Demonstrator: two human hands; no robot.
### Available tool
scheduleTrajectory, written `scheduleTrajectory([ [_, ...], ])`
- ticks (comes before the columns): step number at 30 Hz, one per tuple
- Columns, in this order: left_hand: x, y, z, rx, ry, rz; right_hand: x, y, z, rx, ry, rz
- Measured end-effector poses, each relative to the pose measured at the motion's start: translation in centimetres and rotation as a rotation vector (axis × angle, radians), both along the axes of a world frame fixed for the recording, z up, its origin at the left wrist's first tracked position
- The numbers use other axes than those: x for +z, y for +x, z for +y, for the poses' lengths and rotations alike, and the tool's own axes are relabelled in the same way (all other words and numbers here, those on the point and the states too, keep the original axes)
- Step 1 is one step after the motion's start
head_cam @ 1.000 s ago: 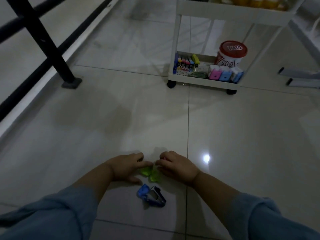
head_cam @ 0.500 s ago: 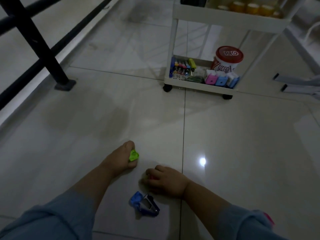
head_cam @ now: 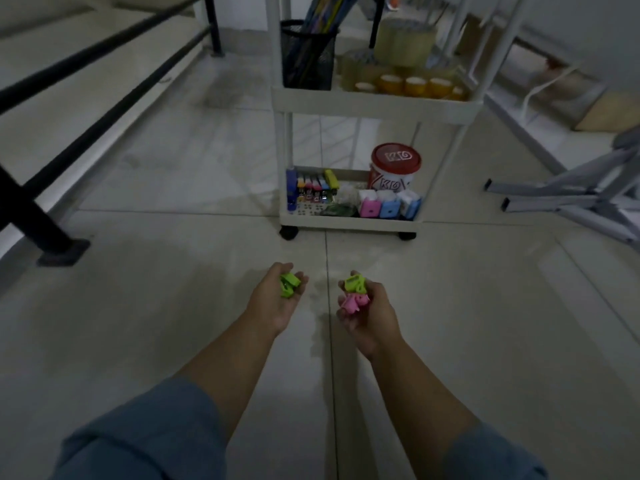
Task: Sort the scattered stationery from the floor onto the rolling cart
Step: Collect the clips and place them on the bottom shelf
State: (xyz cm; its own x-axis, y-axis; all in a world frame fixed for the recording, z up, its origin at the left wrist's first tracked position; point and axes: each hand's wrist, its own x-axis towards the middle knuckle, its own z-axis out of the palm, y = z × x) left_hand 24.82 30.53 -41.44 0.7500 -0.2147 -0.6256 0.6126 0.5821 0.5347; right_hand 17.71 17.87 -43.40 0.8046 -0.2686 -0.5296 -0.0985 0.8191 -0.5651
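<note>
In the cart's (head_cam: 374,105) mesh cup (head_cam: 310,60) — pens (head_cam: 323,12); below — markers (head_cam: 313,183), a tub (head_cam: 394,168).

Dim, even light. Floor (head_cam: 138,306): large pale glossy tiles with thin grout lines. One line runs lengthwise down the middle, and another crosses it at the cart's front castors (head_cam: 289,233). White cart (head_cam: 374,105) stands mid-frame, on the far side. Left: black railing (head_cam: 104,98) with slanting bars, post foot (head_cam: 64,252) flat on the tiles. Right: grey metal frame (head_cam: 571,195) lying on the floor. Behind it, low white shelving (head_cam: 519,109) along a pale wall (head_cam: 588,29).
</note>
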Motion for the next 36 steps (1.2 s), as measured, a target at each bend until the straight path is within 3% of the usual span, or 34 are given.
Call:
scheduleTrajectory([
  [3,1.6,3.2,-2.5,-0.001,-0.047,-0.018,1.0,2.3,-1.6,-0.004,0.028,-0.026],
  [7,2.9,8.5,-5.8,-0.15,0.171,-0.242,1.5,5.0,-3.1,-0.013,0.012,-0.048],
  [11,1.9,13.4,-8.4,-0.395,1.067,-0.821,0.4,6.0,-3.7,0.003,-0.065,-0.07],
  [12,1.4,14.3,-8.7,-0.433,1.213,-0.938,0.0,5.9,-3.8,0.013,-0.104,-0.069],
  [14,-0.3,15.8,-9.2,-0.51,1.385,-1.066,-0.8,5.7,-3.9,0.03,-0.194,-0.058],
  [17,-2.9,17.7,-9.3,-0.55,1.544,-1.059,-1.7,5.3,-4.1,0.073,-0.308,-0.031],
  [20,-4.2,19.1,-8.9,-0.525,1.542,-1.029,-2.2,5.1,-4.3,0.103,-0.373,-0.021],
  [23,-3.9,18.7,-8.6,-0.466,1.537,-1.121,-2.5,5.9,-4.1,0.109,-0.463,-0.023],
  [28,-3.1,14.6,-6.0,-0.25,1.305,-1.335,-1.2,11.1,-3.6,0.091,-0.56,-0.09],
  [31,-4.1,12.0,-3.3,-0.158,1.244,-1.3,0.2,15.5,-2.7,0.117,-0.698,-0.127],
  [36,-5.8,11.0,-0.1,-0.118,1.289,-1.079,-0.2,22.9,-0.8,0.126,-1.12,-0.058],
])
